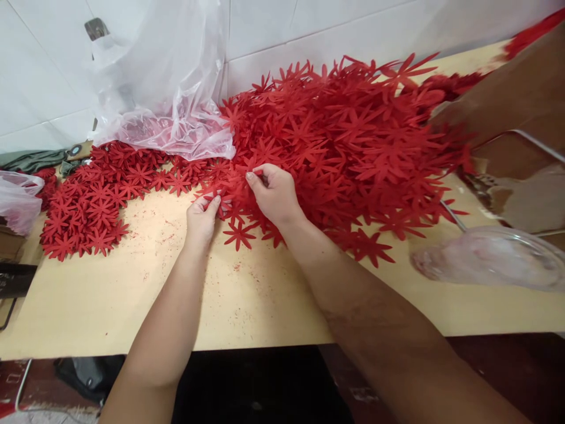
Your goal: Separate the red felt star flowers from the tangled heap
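Observation:
A large heap of red fabric flower cutouts (335,153), each with several narrow petals, covers the middle and right of the table. My left hand (203,217) is closed at the heap's left edge, thumb pressed on a red flower cutout (223,201). Just to its right, my right hand (274,193) pinches at the heap with thumb and forefinger together; a red cutout seems to be in the pinch, though its outline merges with the pile. One single cutout (239,234) lies flat below my hands. Flatter stacks of cutouts (95,206) spread over the table's left side.
The pale table (247,306) is dotted with red scraps. A clear plastic bag (168,100) stands against the tiled wall behind the stacks. At right are a clear plastic container (489,256) and a torn cardboard box (516,112). Another plastic bag (17,197) sits far left.

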Demonstrator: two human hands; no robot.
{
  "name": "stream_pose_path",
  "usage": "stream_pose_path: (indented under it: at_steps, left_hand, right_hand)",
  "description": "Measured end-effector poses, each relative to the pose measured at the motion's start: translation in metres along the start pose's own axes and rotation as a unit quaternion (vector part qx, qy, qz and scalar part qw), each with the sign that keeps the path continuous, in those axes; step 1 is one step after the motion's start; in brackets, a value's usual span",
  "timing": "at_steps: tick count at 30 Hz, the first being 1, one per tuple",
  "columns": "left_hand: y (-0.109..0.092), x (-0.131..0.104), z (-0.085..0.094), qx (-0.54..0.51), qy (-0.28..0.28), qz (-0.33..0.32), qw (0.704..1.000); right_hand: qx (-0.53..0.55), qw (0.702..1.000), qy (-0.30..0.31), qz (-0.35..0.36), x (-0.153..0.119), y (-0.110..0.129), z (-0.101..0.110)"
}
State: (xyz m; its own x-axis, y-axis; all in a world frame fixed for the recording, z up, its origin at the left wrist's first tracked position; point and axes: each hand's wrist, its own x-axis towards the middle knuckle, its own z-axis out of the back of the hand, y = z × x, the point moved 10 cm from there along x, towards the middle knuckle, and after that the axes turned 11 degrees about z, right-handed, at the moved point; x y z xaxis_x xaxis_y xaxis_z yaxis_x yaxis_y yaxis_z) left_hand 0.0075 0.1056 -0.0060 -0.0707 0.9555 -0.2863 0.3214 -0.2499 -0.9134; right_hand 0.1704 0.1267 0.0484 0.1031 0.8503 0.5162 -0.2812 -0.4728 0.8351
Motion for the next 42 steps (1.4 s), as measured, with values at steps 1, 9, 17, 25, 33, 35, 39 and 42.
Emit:
stream_pose_path:
  at_steps: [1,9,17,25,33,35,39,42]
  left_hand:
    - [-0.001,-0.001,0.0,0.001,0.001,-0.001,1.0]
    - [-0.003,-0.007,-0.003,0.005,-0.006,0.0,1.0]
    - [-0.007,-0.008,-0.002,-0.008,-0.005,-0.005,1.0]
    - [-0.01,-0.019,-0.02,-0.004,0.053,-0.018,0.998]
    - [-0.012,-0.014,-0.002,-0.03,-0.02,-0.025,0.999]
    - [-0.013,-0.014,-0.004,-0.029,-0.012,-0.027,0.999]
    - [-0.01,-0.013,-0.008,-0.013,0.001,-0.025,1.0]
    - [-0.011,-0.009,0.002,-0.011,-0.026,-0.031,0.999]
  right_hand:
    - [-0.001,1.0,0.006,0.003,0.0,0.001,-0.001]
    - [-0.033,0.999,0.031,-0.007,-0.002,0.004,-0.005]
    - [0.017,0.999,0.039,0.007,-0.002,0.011,-0.011]
    - [-0.071,0.994,0.074,0.034,-0.01,0.024,-0.017]
    - [-0.002,0.993,0.081,0.086,-0.013,0.03,-0.03]
    - [0.004,0.994,0.051,0.097,-0.011,0.03,-0.026]
    - [0.036,0.999,-0.003,0.032,-0.006,0.012,-0.013]
    - [0.072,0.995,-0.061,-0.032,-0.002,-0.006,0.003]
